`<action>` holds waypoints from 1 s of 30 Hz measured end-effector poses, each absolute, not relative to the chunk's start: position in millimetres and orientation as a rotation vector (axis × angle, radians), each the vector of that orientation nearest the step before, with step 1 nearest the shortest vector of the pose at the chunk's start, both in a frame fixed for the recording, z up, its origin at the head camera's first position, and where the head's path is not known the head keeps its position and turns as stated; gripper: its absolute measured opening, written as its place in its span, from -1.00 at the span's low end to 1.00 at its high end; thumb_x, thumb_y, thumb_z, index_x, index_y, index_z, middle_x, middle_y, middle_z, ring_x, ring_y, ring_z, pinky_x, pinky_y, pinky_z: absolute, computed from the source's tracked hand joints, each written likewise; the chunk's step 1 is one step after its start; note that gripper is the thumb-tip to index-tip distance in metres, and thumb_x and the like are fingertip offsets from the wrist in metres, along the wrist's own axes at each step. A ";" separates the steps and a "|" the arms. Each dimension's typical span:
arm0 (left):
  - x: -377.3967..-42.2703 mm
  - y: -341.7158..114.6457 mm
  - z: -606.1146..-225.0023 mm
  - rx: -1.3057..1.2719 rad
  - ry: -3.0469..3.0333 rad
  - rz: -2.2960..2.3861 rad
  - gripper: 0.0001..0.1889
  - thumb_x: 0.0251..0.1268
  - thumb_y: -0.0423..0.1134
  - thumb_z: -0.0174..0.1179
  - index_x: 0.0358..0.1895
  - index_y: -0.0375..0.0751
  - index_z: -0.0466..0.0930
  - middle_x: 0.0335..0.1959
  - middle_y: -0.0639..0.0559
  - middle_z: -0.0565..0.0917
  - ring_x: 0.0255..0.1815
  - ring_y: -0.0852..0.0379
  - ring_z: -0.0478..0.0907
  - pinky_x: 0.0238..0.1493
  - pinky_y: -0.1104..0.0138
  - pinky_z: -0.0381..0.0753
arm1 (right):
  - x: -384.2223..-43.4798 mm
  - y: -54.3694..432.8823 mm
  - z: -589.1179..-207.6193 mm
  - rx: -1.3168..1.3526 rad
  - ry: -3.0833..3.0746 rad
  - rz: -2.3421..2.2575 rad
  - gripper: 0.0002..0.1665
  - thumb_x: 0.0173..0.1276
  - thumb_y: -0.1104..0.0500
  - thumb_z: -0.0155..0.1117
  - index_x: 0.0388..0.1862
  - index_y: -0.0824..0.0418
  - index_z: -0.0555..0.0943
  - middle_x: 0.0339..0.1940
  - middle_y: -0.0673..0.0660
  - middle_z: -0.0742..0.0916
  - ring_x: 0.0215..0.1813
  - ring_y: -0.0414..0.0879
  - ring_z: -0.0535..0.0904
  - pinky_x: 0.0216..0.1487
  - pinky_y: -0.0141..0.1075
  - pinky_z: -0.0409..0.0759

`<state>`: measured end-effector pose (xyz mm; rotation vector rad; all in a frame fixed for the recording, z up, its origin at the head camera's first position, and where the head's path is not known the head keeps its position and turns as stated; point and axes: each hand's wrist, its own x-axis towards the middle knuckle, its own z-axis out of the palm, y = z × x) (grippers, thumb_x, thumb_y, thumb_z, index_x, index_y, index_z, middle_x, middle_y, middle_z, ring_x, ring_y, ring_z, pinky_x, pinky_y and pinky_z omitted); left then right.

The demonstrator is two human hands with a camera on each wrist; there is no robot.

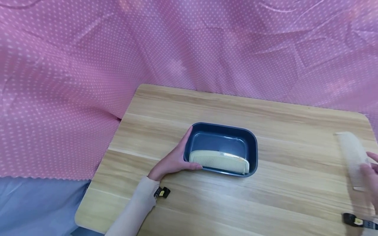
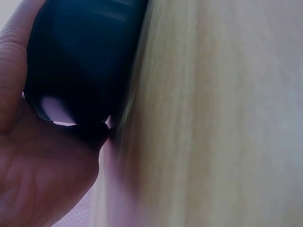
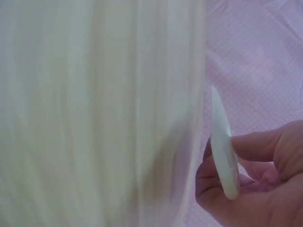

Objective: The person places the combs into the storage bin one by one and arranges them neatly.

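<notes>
A dark blue rectangular tub (image 1: 253,144) sits near the middle of the wooden table, with a cream comb (image 1: 218,157) lying inside along its near wall. My left hand (image 1: 177,159) grips the tub's left end, thumb at the near rim and fingers along the left side. In the left wrist view the tub's dark wall (image 2: 85,61) lies against the palm. At the right edge of the head view my right hand (image 1: 371,173) pinches a second cream comb (image 1: 351,154), teeth facing left. The right wrist view shows this comb (image 3: 221,142) edge-on between thumb and curled fingers.
The wooden table (image 1: 295,196) has rounded corners. Behind and left of it hangs a pink cloth (image 1: 177,49) with white dots. Bluish-grey fabric (image 1: 38,203) shows at the lower left. A dark strap with a small device (image 1: 160,192) sits on the left wrist.
</notes>
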<state>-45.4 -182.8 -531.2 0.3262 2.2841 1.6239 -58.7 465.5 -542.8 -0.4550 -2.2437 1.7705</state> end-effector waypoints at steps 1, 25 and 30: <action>-45.1 -183.2 -531.0 0.327 2.289 1.618 0.46 0.15 -0.02 0.70 0.76 0.58 -0.43 0.80 0.31 -0.22 0.80 0.00 -0.22 0.63 -0.32 -0.03 | -57.8 459.5 -538.4 -0.464 -2.171 1.871 -0.28 0.55 0.50 0.02 0.20 -0.32 0.71 -0.36 -0.29 0.66 -0.29 -0.51 0.53 -0.35 -0.69 0.44; -46.8 -181.3 -530.5 0.337 2.279 1.641 0.47 0.13 -0.04 0.71 0.77 0.59 -0.42 0.79 0.36 -0.20 0.79 0.07 -0.19 0.64 -0.29 -0.02 | -58.3 389.8 -507.6 -0.271 -2.056 2.408 -0.46 0.64 0.42 0.26 0.45 0.00 0.71 -0.16 -0.14 0.81 -0.13 -0.34 0.62 -0.31 -0.50 0.61; -45.8 -181.5 -530.7 0.345 2.282 1.646 0.46 0.14 -0.05 0.71 0.77 0.58 -0.42 0.80 0.33 -0.20 0.79 0.05 -0.20 0.64 -0.31 -0.04 | -61.3 372.7 -505.5 -0.131 -2.150 2.406 -0.45 0.65 0.41 0.25 0.50 0.03 0.67 -0.10 -0.14 0.81 -0.11 -0.34 0.63 -0.27 -0.51 0.62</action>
